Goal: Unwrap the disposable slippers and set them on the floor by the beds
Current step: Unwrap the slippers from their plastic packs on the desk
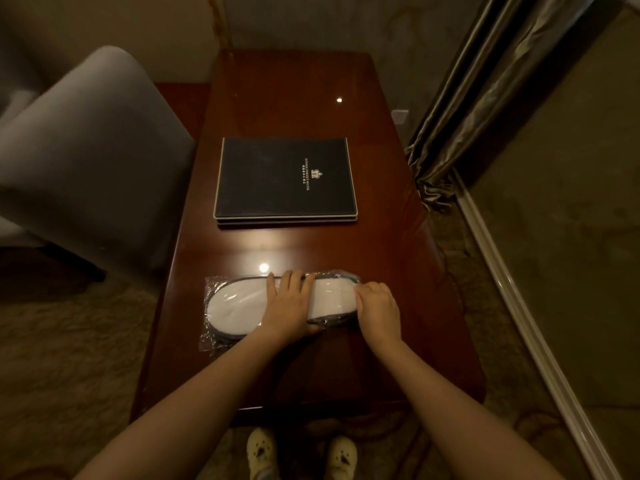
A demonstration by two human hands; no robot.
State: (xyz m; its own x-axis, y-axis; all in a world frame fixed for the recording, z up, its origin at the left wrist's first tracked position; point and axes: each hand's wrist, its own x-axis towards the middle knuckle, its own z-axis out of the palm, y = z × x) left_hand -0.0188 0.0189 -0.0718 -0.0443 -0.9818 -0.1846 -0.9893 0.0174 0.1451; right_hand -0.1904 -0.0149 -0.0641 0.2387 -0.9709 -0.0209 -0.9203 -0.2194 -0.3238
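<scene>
White disposable slippers with a dark rim lie flat in a clear plastic wrapper on the near part of a dark wooden table. My left hand rests across the middle of the pack, fingers spread over its far edge and thumb at the near edge. My right hand sits at the pack's right end with its fingers curled, pinching the plastic there. The right end of the slippers is partly hidden under both hands.
A black hotel folder lies on the table's middle. A grey upholstered chair stands at the left. Curtains hang at the right beside a pale wall edge. Carpet surrounds the table, and my feet in light clogs stand below its near edge.
</scene>
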